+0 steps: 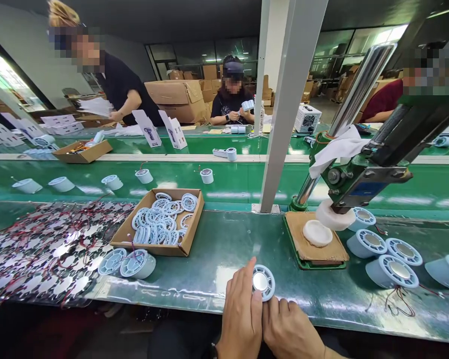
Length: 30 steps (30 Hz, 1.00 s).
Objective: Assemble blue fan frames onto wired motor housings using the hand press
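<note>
Close to the bench's front edge stands a light-blue round housing (270,290) with a slotted rim and a silver disc in its middle. My left hand (241,299) grips it from the left, fingers stretched along its side and the thumb at its near edge. My right hand (290,324) is curled into a closed shape at the housing's lower right, against my left hand. What its fingers hold, if anything, is hidden. To the right is a bench press (362,179) with a white round pad above a white round seat (317,233) on a brown board.
A cardboard box (189,247) holds several light-blue rings. Left of it lie many silver plates (33,259) with red wires. Several similar housings (392,271) stand right of the press. A grey post (284,114) rises behind the bench. Housings sit on the green conveyor (172,184); co-workers are beyond.
</note>
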Available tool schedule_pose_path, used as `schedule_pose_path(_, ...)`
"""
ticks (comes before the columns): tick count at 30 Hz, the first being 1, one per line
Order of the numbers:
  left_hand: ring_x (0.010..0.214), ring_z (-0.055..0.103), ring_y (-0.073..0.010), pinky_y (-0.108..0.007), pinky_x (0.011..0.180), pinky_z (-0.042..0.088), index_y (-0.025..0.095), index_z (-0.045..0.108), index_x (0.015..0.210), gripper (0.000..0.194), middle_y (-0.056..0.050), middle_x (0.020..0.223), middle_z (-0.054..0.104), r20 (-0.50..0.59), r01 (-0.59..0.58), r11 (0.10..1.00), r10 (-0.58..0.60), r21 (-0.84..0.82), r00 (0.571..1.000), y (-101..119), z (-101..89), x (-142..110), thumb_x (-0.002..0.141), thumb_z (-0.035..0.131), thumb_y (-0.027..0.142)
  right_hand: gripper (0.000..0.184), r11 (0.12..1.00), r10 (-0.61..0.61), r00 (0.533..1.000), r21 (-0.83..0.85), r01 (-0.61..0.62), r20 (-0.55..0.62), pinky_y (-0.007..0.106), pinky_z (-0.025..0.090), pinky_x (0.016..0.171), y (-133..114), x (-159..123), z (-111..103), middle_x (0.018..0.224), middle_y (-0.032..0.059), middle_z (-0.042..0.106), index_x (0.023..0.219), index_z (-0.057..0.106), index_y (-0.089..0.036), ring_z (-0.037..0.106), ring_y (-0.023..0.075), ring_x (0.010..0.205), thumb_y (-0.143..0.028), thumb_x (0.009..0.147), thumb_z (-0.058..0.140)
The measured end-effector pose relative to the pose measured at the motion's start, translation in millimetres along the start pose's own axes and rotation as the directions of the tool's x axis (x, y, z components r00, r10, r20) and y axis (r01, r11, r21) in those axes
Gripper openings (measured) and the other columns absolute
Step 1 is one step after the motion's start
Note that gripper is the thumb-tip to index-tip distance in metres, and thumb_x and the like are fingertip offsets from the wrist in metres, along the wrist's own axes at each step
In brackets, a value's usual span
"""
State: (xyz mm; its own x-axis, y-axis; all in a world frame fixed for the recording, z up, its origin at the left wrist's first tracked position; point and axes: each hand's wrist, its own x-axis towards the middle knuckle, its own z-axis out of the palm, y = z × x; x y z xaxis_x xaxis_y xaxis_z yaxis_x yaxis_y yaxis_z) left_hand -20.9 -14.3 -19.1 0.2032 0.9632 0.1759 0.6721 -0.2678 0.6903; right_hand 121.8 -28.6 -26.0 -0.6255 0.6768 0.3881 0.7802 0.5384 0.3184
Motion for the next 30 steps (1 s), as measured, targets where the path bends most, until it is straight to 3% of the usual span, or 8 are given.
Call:
schedule_pose_path(7, 0.136, 0.039, -0.0241, -0.052, 0.114, 0.029, 0.024, 0.034, 0.148, 0.049, -0.007, 0.15, 0.043, 0.043, 0.057, 0.997, -0.055, -0.055, 0.998, 11, -8.8, 3, 0.1, 0.023, 0.031, 0.006, 1.0, -0.011, 0.999, -0.025, 0.01, -0.05, 0.03, 0.032, 0.039, -8, 4, 6, 0.055, 0.0081, 0.05, 0.07, 0.054, -0.014, 0.048, 0.0215, 0.043, -0.011, 0.065, 0.052)
schedule_pose_path(13, 0.141, 0.033, -0.0228, -0.051, 0.118, 0.021, 0.024, 0.034, 0.148, 0.05, -0.005, 0.152, 0.04, 0.055, 0.09, 0.992, -0.086, -0.089, 0.995, 14, -12.0, 3, 0.1, 0.023, 0.034, 0.018, 0.999, 0.048, 0.992, 0.032, -0.044, -0.12, 0.029, 0.03, 0.041, -2, 5, 11, 0.057, 0.0048, 0.054, 0.072, 0.053, -0.016, 0.05, 0.0198, 0.043, -0.007, 0.057, 0.058)
schedule_pose_path(19, 0.138, 0.037, -0.0242, -0.051, 0.116, 0.025, 0.024, 0.037, 0.146, 0.05, -0.008, 0.149, 0.044, 0.043, 0.09, 0.987, -0.085, -0.133, 0.995, 11, -14.0, 2, 0.1, 0.026, 0.041, 0.026, 0.974, 0.183, 0.966, 0.169, -0.153, -0.183, 0.028, 0.026, 0.046, 5, -4, 18, 0.063, -0.0015, 0.058, 0.076, 0.05, -0.02, 0.055, 0.0163, 0.045, -0.003, 0.057, 0.057)
schedule_pose_path(24, 0.133, 0.042, -0.0287, -0.051, 0.112, 0.031, 0.016, 0.042, 0.142, 0.057, -0.015, 0.144, 0.048, 0.02, 0.023, 0.97, -0.019, -0.241, 1.0, 2, -15.4, 11, 0.096, 0.038, 0.05, 0.017, 0.927, 0.284, 0.948, 0.292, -0.235, -0.141, 0.029, 0.024, 0.047, 2, -7, 15, 0.064, -0.0028, 0.057, 0.079, 0.053, -0.023, 0.055, 0.0147, 0.044, -0.008, 0.08, 0.046)
schedule_pose_path(30, 0.128, 0.049, -0.028, -0.048, 0.11, 0.034, 0.019, 0.045, 0.137, 0.062, -0.015, 0.138, 0.053, -0.07, 0.144, 0.844, -0.209, -0.517, 0.975, -2, -19.8, 16, 0.095, 0.029, 0.062, 0.037, 0.853, 0.392, 0.916, 0.407, -0.327, -0.083, 0.027, 0.029, 0.049, 8, -6, 3, 0.07, -0.0002, 0.057, 0.08, 0.055, -0.022, 0.057, 0.013, 0.052, -0.027, 0.102, 0.025)
